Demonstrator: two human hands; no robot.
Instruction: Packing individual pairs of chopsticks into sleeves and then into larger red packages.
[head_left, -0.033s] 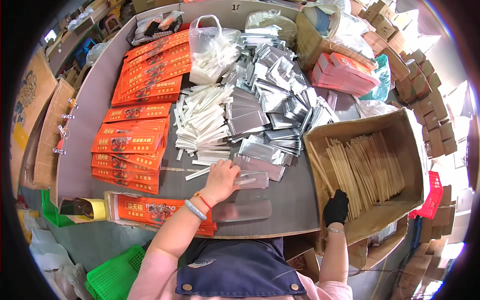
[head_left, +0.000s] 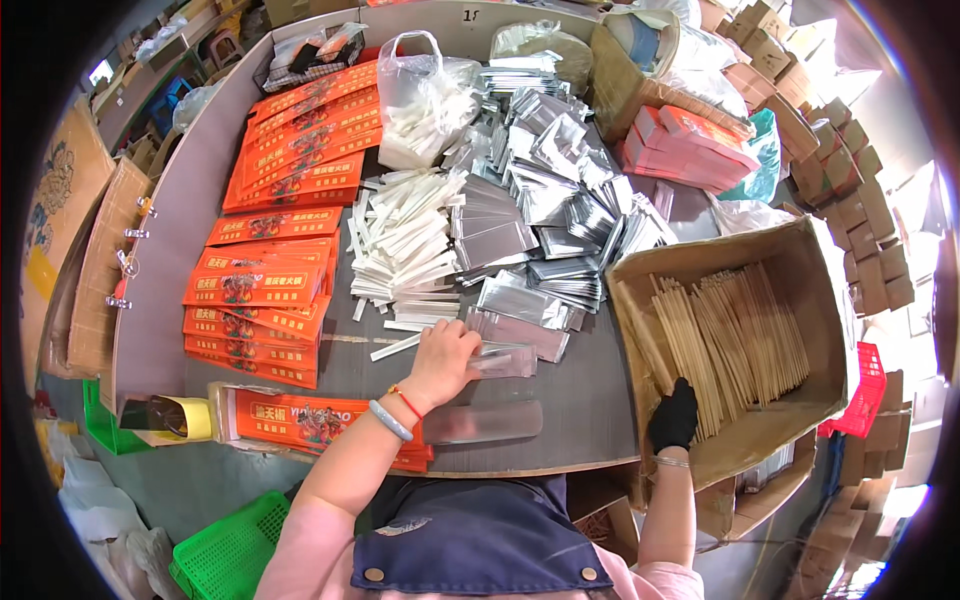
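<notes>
Leaning stick gone from box wall; sticks just beside right hand.

Pink sleeves flank a navy apron with round studs; beyond it, the left hand wears grey and red bracelets, the right hand a black glove and thin band.

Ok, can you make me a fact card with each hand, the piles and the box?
Left hand: bare, at a clear packet
Right hand: black-gloved, by wooden sticks; grip unclear
Left piles: orange-red packages
Middle piles: slim white pieces, silvery packets
Cardboard box: open, holding the sticks
</notes>
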